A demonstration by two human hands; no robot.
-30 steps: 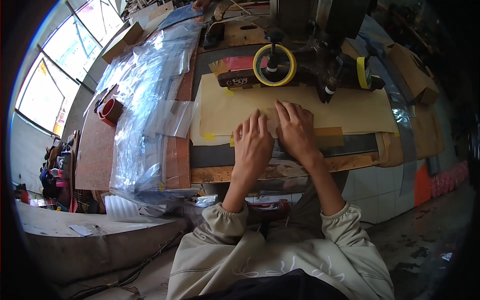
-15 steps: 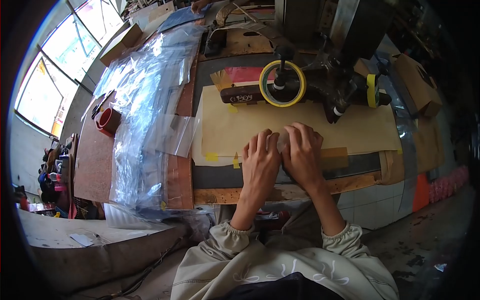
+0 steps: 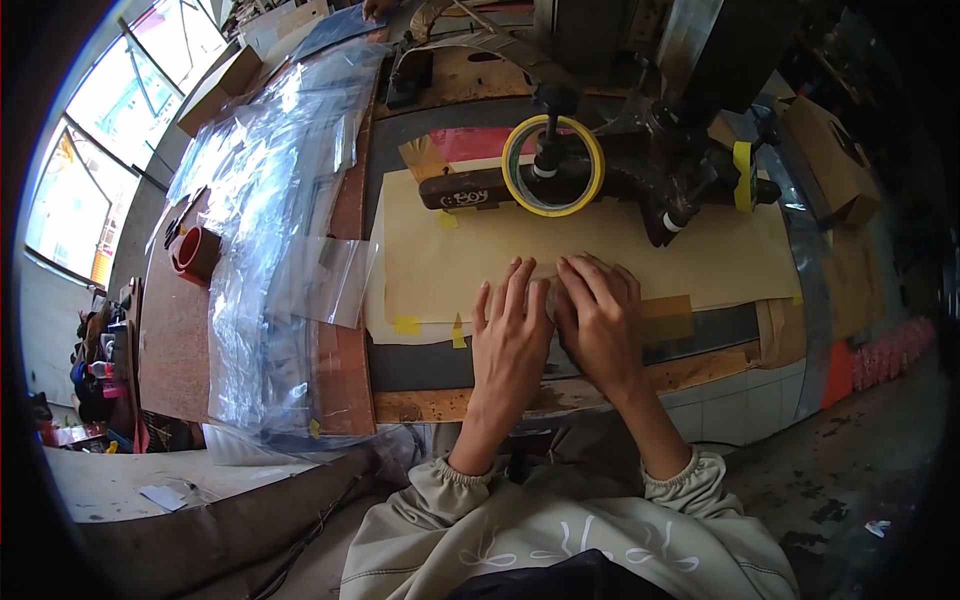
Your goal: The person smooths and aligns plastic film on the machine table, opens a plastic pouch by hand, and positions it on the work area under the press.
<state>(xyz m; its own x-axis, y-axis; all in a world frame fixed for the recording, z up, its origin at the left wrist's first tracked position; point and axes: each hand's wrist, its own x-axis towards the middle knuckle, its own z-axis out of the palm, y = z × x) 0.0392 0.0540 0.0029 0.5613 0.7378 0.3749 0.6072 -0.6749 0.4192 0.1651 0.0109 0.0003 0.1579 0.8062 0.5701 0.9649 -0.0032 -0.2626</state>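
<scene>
My left hand (image 3: 512,325) and my right hand (image 3: 602,315) are side by side at the front of a tan paper sheet (image 3: 470,245). Their fingers bend forward over the paper, and the tips nearly meet. A faint translucent patch shows between them, but what the fingers pinch is hidden. Past my hands, a dark clamp bar (image 3: 455,192) with "BOY" lettering presses across the sheet. A yellow tape roll (image 3: 598,185) hangs around one of its screw knobs. Beside my right hand, a brown tape strip (image 3: 665,318) lies over the sheet's front edge.
Clear plastic bags (image 3: 275,215) are piled on the left board (image 3: 175,340), near a reddish-brown tape roll (image 3: 196,255). A cardboard box (image 3: 830,160) stands at right. Another yellow tape roll (image 3: 743,177) hangs on the clamp. Another person's hand (image 3: 378,8) appears at the far back.
The view has turned slightly, shifting the bench leftward in the picture. My left hand's fingers have straightened a little, and both hands remain at the sheet's front edge.
</scene>
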